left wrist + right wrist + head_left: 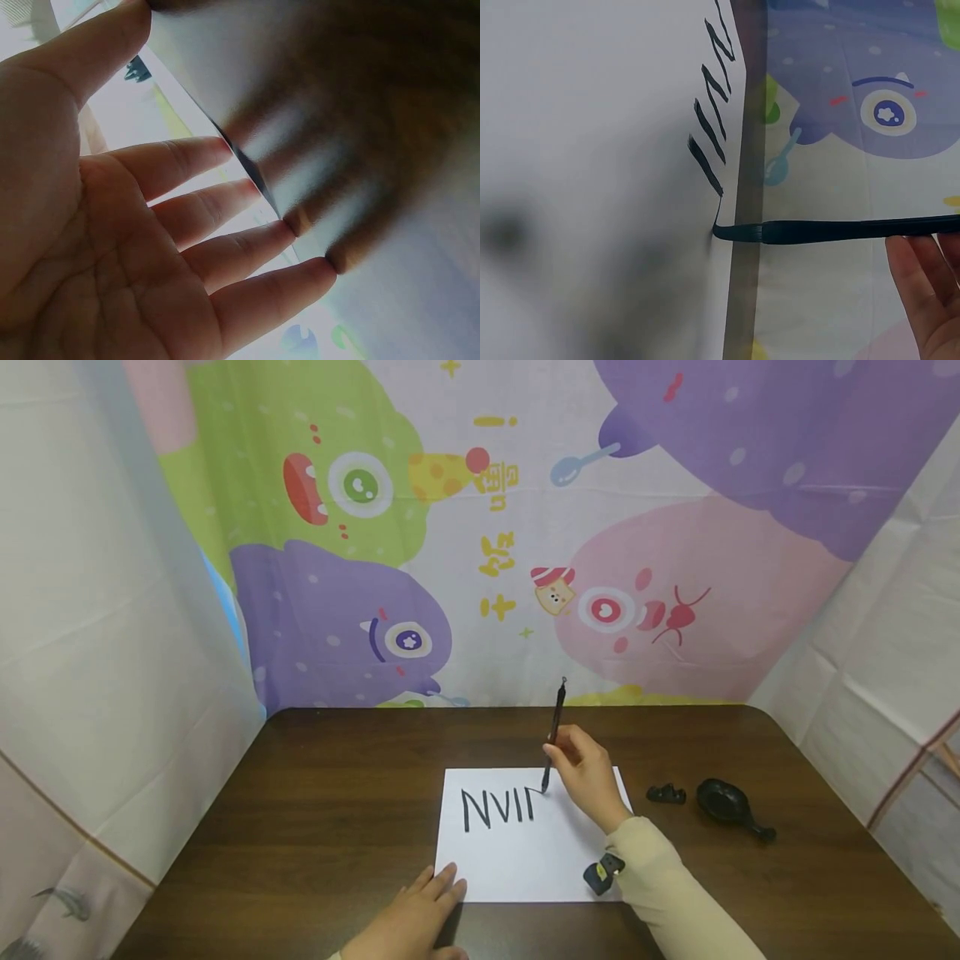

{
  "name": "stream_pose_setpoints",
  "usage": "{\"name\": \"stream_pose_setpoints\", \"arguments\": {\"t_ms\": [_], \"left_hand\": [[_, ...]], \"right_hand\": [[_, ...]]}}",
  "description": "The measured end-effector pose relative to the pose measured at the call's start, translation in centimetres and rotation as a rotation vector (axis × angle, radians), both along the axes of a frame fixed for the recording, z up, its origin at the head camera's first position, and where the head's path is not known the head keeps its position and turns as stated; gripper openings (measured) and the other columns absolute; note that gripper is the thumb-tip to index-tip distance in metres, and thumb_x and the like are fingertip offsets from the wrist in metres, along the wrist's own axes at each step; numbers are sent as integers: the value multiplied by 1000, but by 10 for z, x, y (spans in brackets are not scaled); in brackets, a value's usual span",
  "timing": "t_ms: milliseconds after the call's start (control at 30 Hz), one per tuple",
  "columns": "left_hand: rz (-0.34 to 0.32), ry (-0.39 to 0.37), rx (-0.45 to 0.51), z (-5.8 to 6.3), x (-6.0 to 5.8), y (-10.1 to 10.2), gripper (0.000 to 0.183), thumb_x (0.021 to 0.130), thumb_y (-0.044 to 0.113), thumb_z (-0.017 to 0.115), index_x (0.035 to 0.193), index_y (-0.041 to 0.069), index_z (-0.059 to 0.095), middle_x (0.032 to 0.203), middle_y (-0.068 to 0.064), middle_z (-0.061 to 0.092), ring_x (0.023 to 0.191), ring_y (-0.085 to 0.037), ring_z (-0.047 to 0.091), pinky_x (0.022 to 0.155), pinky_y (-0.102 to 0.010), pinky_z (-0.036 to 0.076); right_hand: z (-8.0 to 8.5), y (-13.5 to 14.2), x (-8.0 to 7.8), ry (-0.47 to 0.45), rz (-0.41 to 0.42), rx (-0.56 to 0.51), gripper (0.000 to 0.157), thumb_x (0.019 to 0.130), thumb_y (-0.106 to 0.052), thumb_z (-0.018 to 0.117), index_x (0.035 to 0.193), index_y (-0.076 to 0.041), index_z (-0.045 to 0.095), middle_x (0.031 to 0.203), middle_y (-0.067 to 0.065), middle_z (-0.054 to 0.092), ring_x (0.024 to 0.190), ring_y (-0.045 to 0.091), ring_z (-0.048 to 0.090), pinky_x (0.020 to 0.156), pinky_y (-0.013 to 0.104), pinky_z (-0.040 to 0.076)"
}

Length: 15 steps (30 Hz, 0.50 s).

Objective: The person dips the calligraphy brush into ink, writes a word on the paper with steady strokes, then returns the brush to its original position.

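Note:
A sheet of white paper point(525, 872) lies on the table with bold black letters point(497, 807) reading NVI and a further stroke. My right hand point(588, 774) pinches a dark ink brush point(557, 720) near the middle of its handle, held nearly upright. In the right wrist view the bristles of the brush point(739, 232) bend against the paper at the end of a thin line. My left hand point(416, 912) rests at the sheet's lower left corner. Its fingers point(255, 300) are spread and fairly straight, the tips touching the paper in the left wrist view.
Right of the paper, a small black brush rest point(666, 793) sits beside a black ink dish point(724, 802) with a short handle. The brown wooden table point(315, 827) ends at a cartoon-printed curtain point(487, 660). A small black camera point(602, 874) is strapped at the right wrist.

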<state>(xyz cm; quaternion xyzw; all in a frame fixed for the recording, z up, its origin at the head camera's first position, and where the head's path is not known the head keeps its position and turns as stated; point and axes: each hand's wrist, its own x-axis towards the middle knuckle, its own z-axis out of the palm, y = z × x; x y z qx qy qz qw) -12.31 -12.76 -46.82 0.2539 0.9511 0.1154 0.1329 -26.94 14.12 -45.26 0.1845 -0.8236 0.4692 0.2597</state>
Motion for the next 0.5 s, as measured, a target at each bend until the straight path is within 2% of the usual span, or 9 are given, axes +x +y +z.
{"name": "stream_pose_setpoints", "arguments": {"t_ms": [500], "left_hand": [[6, -6, -6, 0, -1, 0, 76, 79, 49, 75, 139, 8, 53, 151, -17, 45, 133, -47, 45, 96, -66, 45]], "right_hand": [[2, 0, 7, -20, -25, 50, 12, 89, -12, 71, 99, -9, 65, 91, 5, 70, 85, 17, 68, 71, 29, 57]]}}
